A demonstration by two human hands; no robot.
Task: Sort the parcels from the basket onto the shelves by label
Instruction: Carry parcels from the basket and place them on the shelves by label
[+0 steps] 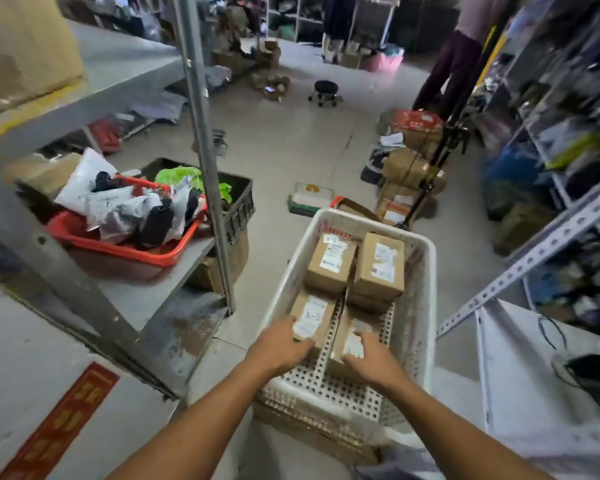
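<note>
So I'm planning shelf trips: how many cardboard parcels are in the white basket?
4 visible: far-left parcel, far-right parcel, the A-2 parcel touched by the left hand, and a near-right parcel under the right hand. More may lie underneath.

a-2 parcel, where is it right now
In the head view the A-2 parcel lies in the white basket, near-left, under the left hand, beside the parcel the right hand touches.
</note>
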